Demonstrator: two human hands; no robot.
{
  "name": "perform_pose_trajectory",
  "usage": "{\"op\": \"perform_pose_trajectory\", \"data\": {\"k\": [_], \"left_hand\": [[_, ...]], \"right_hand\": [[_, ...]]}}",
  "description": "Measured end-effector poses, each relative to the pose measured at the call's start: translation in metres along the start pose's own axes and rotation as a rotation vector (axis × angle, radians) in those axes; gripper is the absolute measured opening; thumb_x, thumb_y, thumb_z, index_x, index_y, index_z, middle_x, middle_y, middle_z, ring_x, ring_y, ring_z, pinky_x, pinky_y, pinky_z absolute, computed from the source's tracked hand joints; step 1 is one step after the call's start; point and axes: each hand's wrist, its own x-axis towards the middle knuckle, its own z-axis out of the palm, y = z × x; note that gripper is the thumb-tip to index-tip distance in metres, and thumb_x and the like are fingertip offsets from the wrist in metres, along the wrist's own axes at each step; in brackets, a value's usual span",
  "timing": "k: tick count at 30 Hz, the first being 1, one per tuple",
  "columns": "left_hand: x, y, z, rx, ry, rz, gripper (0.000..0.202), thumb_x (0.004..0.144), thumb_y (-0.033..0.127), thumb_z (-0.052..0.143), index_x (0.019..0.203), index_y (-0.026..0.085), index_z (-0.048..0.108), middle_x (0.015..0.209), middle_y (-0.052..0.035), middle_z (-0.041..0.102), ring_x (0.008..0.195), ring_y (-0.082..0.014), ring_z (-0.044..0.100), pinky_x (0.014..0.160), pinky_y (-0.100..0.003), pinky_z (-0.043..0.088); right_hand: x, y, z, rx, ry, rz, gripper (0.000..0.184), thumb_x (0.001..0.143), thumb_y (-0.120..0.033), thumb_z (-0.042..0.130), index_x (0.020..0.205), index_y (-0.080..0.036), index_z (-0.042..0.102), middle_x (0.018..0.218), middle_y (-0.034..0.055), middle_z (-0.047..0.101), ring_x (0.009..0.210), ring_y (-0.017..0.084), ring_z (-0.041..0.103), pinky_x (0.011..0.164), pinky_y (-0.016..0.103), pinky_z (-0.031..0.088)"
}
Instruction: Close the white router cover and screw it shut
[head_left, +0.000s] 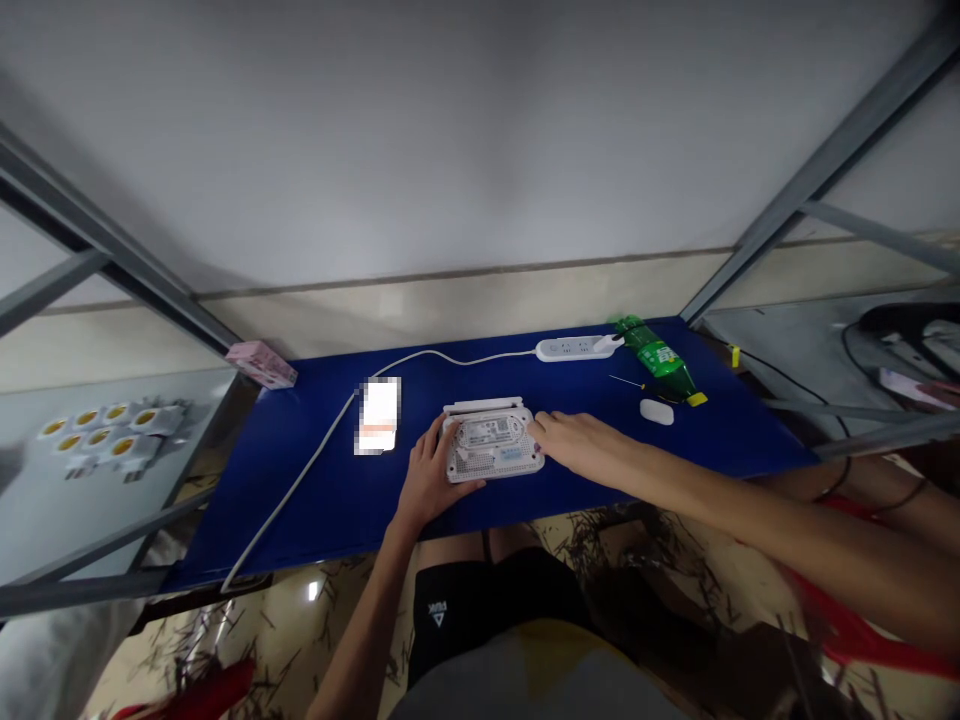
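Observation:
A white router (495, 462) lies underside up on the blue table, its vent holes and printed labels showing. Along its far edge run folded white antennas (484, 405). My left hand (431, 475) holds the router by its left side, thumb along the near edge. At the right far corner, the curled fingers of my right hand (553, 434) grip the router's edge; the fingertips are partly hidden. To the right lie a thin screwdriver (641, 386) with a yellow end and a white oval object (657, 411).
Behind the router a white power strip (574, 348) has a plug in it, its cord (322, 450) crossing the table leftward. A lit phone (379, 415), a pink box (261, 364) and a green bottle (660, 360) stand or lie around. White sockets (135, 440) sit on the left-hand table.

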Motion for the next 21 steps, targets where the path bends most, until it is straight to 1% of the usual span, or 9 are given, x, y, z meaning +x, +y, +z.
{"op": "perform_pose_trajectory", "data": {"k": [2, 3, 6, 9, 10, 12, 14, 18, 21], "left_hand": [[-0.0001, 0.0002, 0.0003, 0.012, 0.006, 0.001, 0.11, 0.089, 0.046, 0.103, 0.181, 0.024, 0.047, 0.191, -0.0265, 0.045, 0.171, -0.0489, 0.054, 0.137, -0.065, 0.051], [-0.0002, 0.0003, 0.0004, 0.015, 0.007, 0.002, 0.11, 0.089, 0.047, 0.103, 0.181, 0.024, 0.046, 0.192, -0.0264, 0.045, 0.172, -0.0487, 0.054, 0.138, -0.064, 0.051], [-0.0006, 0.0005, 0.0001, 0.012, -0.002, 0.004, 0.109, 0.091, 0.049, 0.101, 0.181, 0.022, 0.046, 0.192, -0.0271, 0.043, 0.171, -0.048, 0.053, 0.138, -0.063, 0.05], [-0.0009, 0.0008, -0.001, 0.007, -0.014, 0.001, 0.107, 0.093, 0.05, 0.1, 0.181, 0.022, 0.045, 0.193, -0.0267, 0.042, 0.171, -0.0474, 0.054, 0.139, -0.062, 0.049], [-0.001, 0.0008, -0.0013, 0.005, -0.015, -0.001, 0.107, 0.093, 0.049, 0.1, 0.181, 0.022, 0.045, 0.193, -0.0262, 0.041, 0.171, -0.0472, 0.053, 0.139, -0.062, 0.048], [-0.001, 0.0007, -0.0018, -0.002, -0.018, -0.008, 0.108, 0.093, 0.049, 0.1, 0.181, 0.024, 0.044, 0.194, -0.0251, 0.041, 0.172, -0.0471, 0.053, 0.139, -0.062, 0.048], [-0.0009, 0.0004, -0.0018, -0.012, -0.024, -0.01, 0.108, 0.093, 0.05, 0.1, 0.182, 0.026, 0.043, 0.194, -0.0244, 0.04, 0.173, -0.0472, 0.051, 0.14, -0.062, 0.047], [-0.0011, 0.0001, -0.0009, -0.029, -0.023, -0.017, 0.108, 0.093, 0.05, 0.098, 0.183, 0.029, 0.043, 0.195, -0.0222, 0.04, 0.173, -0.0478, 0.049, 0.14, -0.064, 0.045], [-0.0014, 0.0006, -0.0005, -0.031, -0.023, -0.026, 0.109, 0.093, 0.05, 0.099, 0.183, 0.029, 0.043, 0.195, -0.0218, 0.039, 0.172, -0.0484, 0.05, 0.14, -0.065, 0.045]], "right_hand": [[-0.0011, -0.0004, -0.0011, -0.028, -0.042, 0.021, 0.022, 0.109, -0.004, 0.068, 0.125, -0.015, 0.077, 0.116, 0.0148, 0.083, 0.097, 0.026, 0.079, 0.071, 0.033, 0.05], [-0.0013, -0.0007, -0.0013, -0.029, -0.071, 0.014, 0.021, 0.11, -0.006, 0.068, 0.127, -0.016, 0.076, 0.12, 0.0152, 0.083, 0.099, 0.027, 0.08, 0.07, 0.033, 0.05], [-0.0003, -0.0015, -0.0005, 0.003, -0.095, -0.015, 0.033, 0.107, -0.002, 0.068, 0.135, -0.017, 0.074, 0.128, 0.0153, 0.083, 0.1, 0.026, 0.081, 0.066, 0.033, 0.046], [0.0022, -0.0015, 0.0007, 0.057, -0.103, 0.048, 0.021, 0.114, -0.014, 0.068, 0.132, -0.015, 0.076, 0.121, 0.0181, 0.085, 0.101, 0.03, 0.081, 0.07, 0.034, 0.049], [0.0029, -0.0012, 0.0006, 0.08, -0.107, 0.068, 0.02, 0.114, -0.017, 0.07, 0.133, -0.015, 0.077, 0.121, 0.019, 0.085, 0.101, 0.031, 0.08, 0.071, 0.034, 0.05], [0.0033, -0.0005, -0.0004, 0.119, -0.113, 0.055, 0.029, 0.109, -0.009, 0.073, 0.137, -0.016, 0.077, 0.127, 0.0194, 0.084, 0.1, 0.031, 0.079, 0.073, 0.034, 0.051], [0.0024, -0.0003, -0.0017, 0.134, -0.111, 0.028, 0.037, 0.105, -0.001, 0.07, 0.138, -0.017, 0.077, 0.13, 0.0188, 0.084, 0.1, 0.03, 0.079, 0.074, 0.033, 0.051], [-0.0003, -0.0022, -0.0018, 0.083, -0.114, 0.055, 0.021, 0.113, -0.01, 0.065, 0.129, -0.016, 0.077, 0.117, 0.0166, 0.085, 0.097, 0.028, 0.079, 0.07, 0.033, 0.047], [-0.0013, -0.0019, 0.002, 0.075, -0.094, 0.026, 0.034, 0.105, 0.001, 0.064, 0.131, -0.019, 0.075, 0.124, 0.0141, 0.084, 0.094, 0.024, 0.078, 0.066, 0.032, 0.043]]}}
